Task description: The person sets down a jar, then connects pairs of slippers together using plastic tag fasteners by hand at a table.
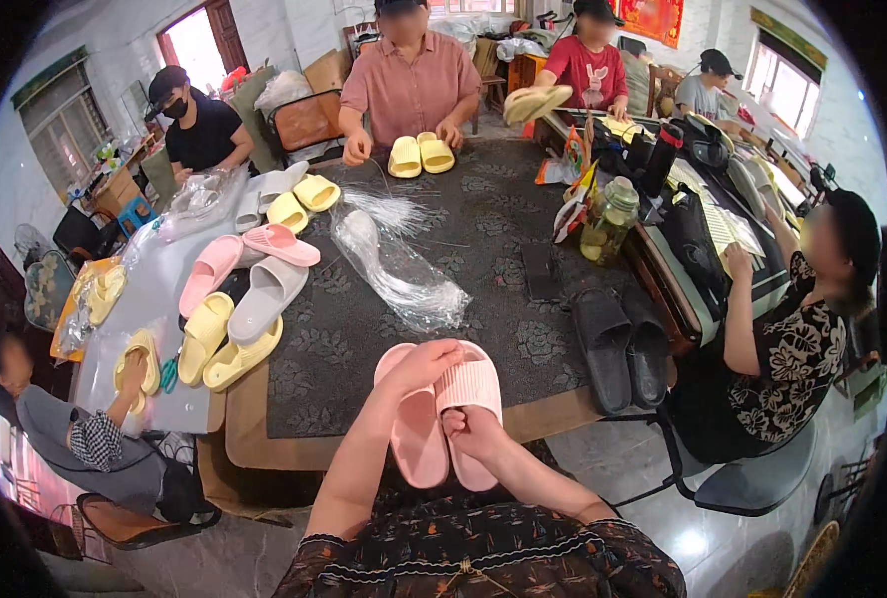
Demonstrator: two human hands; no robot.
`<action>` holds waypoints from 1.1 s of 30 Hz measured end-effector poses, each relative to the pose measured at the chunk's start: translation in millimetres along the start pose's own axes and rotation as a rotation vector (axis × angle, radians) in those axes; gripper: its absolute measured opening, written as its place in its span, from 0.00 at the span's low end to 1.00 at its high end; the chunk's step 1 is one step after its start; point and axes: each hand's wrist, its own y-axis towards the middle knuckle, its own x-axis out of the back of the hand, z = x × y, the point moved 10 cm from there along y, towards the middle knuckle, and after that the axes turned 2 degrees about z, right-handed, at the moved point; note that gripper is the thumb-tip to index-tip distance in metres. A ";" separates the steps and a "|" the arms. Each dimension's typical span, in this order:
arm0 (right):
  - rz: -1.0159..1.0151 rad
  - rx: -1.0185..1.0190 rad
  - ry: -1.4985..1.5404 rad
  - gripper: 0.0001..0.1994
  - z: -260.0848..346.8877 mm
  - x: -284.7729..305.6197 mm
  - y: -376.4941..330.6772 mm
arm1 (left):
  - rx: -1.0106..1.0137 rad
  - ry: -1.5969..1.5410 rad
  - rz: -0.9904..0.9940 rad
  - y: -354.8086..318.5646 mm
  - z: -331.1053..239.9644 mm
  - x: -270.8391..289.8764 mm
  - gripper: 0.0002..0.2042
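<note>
A pair of pink slippers (419, 450) with ribbed straps rests side by side at the table's near edge, toes pointing away from me. My left hand (426, 367) lies over the left slipper's strap, its fingers reaching across to the right one and gripping the pair. Curled at the opening of the right slipper's strap is my right hand (475, 431), fingers pinched together; whatever they hold is too small or hidden. Just beyond the slippers lies a bundle of clear thin plastic strands (419, 284), partly in a plastic bag.
Yellow, pink and grey slippers (264, 299) crowd the left side. Black slippers (618, 349) and a jar (611, 221) stand on the right. Across the table, a person (409, 85) handles yellow slippers (421, 154). Other people sit around, one hand (130, 389) on a yellow slipper.
</note>
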 end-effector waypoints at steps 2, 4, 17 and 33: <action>0.037 0.007 0.051 0.07 1.1 -1.6 1.1 | 0.023 0.002 0.023 -1.2 -3.0 -2.8 0.11; 0.076 0.008 0.100 0.06 -0.1 -0.5 3.8 | 0.002 -0.006 -0.012 -1.0 2.5 -1.1 0.11; 0.156 0.336 -0.450 0.08 29.6 -35.7 -51.9 | -0.086 -0.284 -0.481 -13.3 22.7 40.5 0.09; 1.741 0.451 -0.838 0.17 -45.8 -390.6 -275.9 | -0.010 -0.528 -0.484 -7.8 39.9 47.6 0.08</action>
